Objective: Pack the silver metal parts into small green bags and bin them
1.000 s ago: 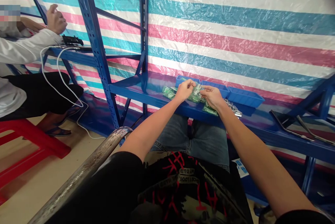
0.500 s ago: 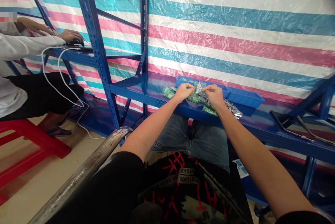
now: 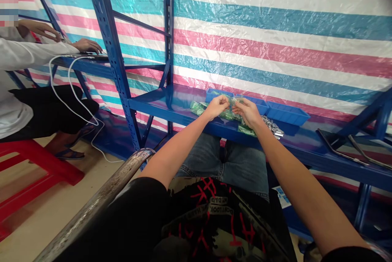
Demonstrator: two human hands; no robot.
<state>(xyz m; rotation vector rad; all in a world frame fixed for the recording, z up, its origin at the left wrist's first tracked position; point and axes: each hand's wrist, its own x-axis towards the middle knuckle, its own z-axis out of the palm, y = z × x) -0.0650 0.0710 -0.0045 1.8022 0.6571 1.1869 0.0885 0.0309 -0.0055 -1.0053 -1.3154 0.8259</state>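
My left hand (image 3: 217, 107) is closed, fingertips pinched, over the front of the blue shelf. Facing it, my right hand (image 3: 247, 112) also has its fingers pinched. Between the two sets of fingertips is a small clear plastic bag (image 3: 237, 99), partly hidden by the fingers; its contents are too small to make out. Green-tinted small packets (image 3: 197, 108) lie on the shelf to the left of and below my hands. Beside my right wrist sits a heap of small silvery pieces (image 3: 275, 128), partly covered by my forearm.
Blue plastic bins (image 3: 288, 113) stand behind my hands against the striped sheet (image 3: 275, 29). A metal frame (image 3: 339, 147) rests on the shelf at right. Left of the blue upright (image 3: 105, 29), another person's hand (image 3: 87, 45) is at a laptop, with white cables (image 3: 70, 76) hanging down.
My hands have drawn closer together, the right moving slightly left. The whitish packet seen between them is now mostly covered by fingers. The other person's hand shifted a little right.
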